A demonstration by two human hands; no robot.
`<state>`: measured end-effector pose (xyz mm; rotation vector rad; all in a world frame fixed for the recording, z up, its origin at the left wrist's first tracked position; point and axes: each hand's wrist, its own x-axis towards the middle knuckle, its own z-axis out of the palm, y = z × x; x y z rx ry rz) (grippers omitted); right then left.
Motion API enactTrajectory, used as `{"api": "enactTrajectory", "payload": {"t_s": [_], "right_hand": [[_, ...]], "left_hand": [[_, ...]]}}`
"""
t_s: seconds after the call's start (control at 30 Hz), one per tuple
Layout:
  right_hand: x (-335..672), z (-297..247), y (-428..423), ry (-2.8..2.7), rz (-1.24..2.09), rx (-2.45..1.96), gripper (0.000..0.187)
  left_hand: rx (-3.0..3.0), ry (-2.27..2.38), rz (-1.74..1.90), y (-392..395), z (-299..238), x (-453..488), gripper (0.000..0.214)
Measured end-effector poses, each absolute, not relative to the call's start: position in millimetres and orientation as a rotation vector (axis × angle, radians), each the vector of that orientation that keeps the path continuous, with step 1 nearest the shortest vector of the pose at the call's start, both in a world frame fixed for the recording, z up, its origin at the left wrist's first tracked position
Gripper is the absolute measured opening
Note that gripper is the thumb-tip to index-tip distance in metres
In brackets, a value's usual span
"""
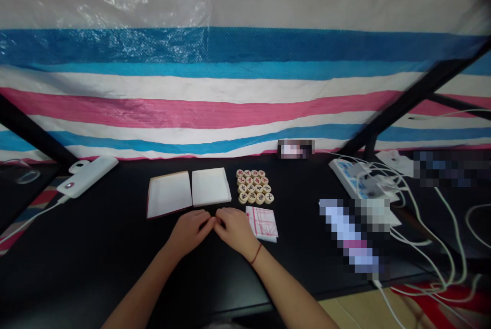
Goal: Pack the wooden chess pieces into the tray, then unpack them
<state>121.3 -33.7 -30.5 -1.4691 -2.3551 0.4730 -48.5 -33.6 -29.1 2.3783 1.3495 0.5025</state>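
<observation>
My left hand [191, 232] and my right hand [235, 229] rest on the black table with fingers curled, their fingertips meeting at the middle. Nothing shows between them. Just above lie the two halves of an open white box: the left half [169, 194] and the right half [210, 187]. Several round wooden Chinese chess pieces [253, 187] stand in a tight block to the right of the box. A folded paper board [264, 223] with red grid lines lies beside my right hand, nearly touching it. A thin red cord circles my right wrist.
The black table [95, 247] has a white power bank [87, 177] at the left and a cabled power strip [356, 180] at the right. A pixelated object [349, 237] lies right of the hands. A striped tarp [245, 78] hangs behind.
</observation>
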Motion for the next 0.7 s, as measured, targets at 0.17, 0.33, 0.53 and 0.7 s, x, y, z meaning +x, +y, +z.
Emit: {"api": "enactTrajectory", "payload": {"t_s": [0.17,0.33,0.53,0.7], "right_hand": [[124,-26,-38,-2.351,0.460,-1.414,0.021],[152,-15,-61,-2.176,0.318,-1.335,0.020],[197,-27,-94,-2.100,0.015,-1.560,0.024],[205,-41,-110,-2.097,-0.021,-1.721,0.032]], "left_hand": [[2.375,1.323,0.563,-35,-27,-49,0.038],[2.511,1.302,0.767,-39,-25,-50,0.036],[2.653,1.586,0.903,-36,-19,-44,0.023],[2.622,1.709,0.804,-32,-23,-45,0.025]]}}
